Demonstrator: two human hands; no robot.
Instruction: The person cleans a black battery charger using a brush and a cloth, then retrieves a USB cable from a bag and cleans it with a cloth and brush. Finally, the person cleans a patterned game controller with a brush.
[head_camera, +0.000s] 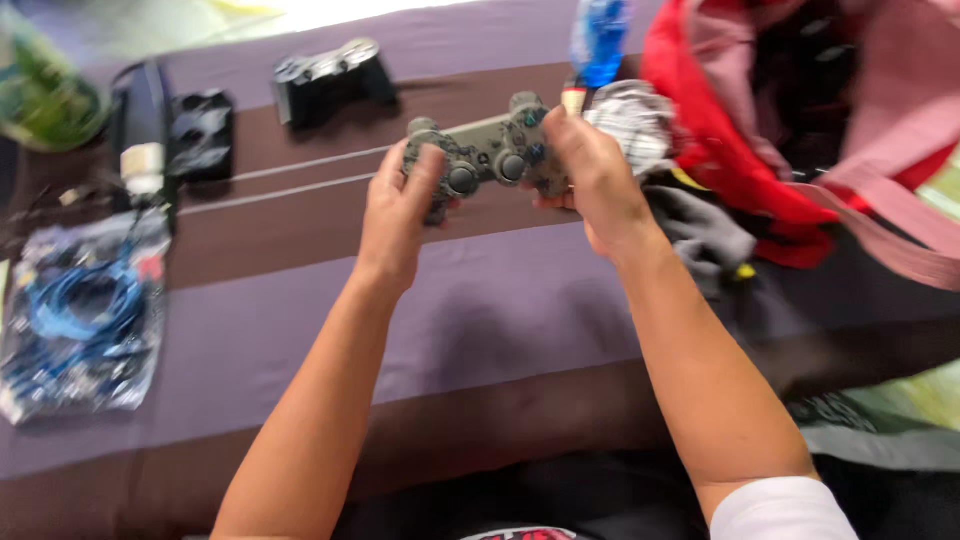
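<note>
I hold a grey game controller (487, 152) with two thumbsticks above a purple and brown striped bedcover (500, 310). My left hand (396, 215) grips its left handle, thumb near the left stick. My right hand (592, 175) wraps the right handle, fingers over the buttons. Both arms reach out from the bottom of the view.
A black controller (330, 80) lies further back, with a small black device (201, 133) and a dark bar with a white tag (142, 130) to its left. A clear bag of blue cable (85, 310) rests at the left. Red, pink and grey clothes (800, 140) pile up at the right.
</note>
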